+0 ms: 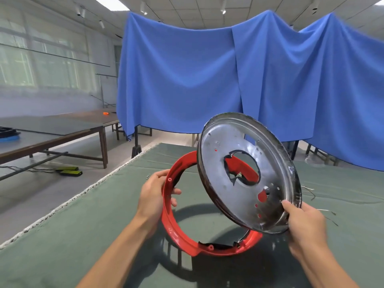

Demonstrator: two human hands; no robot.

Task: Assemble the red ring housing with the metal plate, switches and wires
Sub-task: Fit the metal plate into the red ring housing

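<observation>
Red plastic ring held upright in the left hand, above the middle of the green table. Fingers curl round the ring's left arc, thumb outside, fingertips showing through on the inner side. Grip at one side leaves the whole opening free, probably so the plate can be offered into it.

Metal plate held in the right hand, pinched at its lower right rim: thumb on the near face, the other fingers behind the rim and not visible. Plate is tilted, near face toward the camera, overlapping the ring's right half; red shows through the plate's ragged centre hole and smaller holes. Whether plate and ring touch at the lower right cannot be told. Both parts are off the table; their shadows fall on the cloth below.

Judgement: alignment step. Plate is being brought to the ring, not yet seated. Holding by the rim edge keeps the face clear for sighting holes against the ring's screw bosses.

Thin wires lie on the cloth toward the right edge, beyond the right hand; some may hang off the plate, unclear. Switches not identifiable.

Background: blue cloth hung behind the far edge; a second table at left.

Risk: ragged hole edge looks sharp; keep fingers off it.
</observation>
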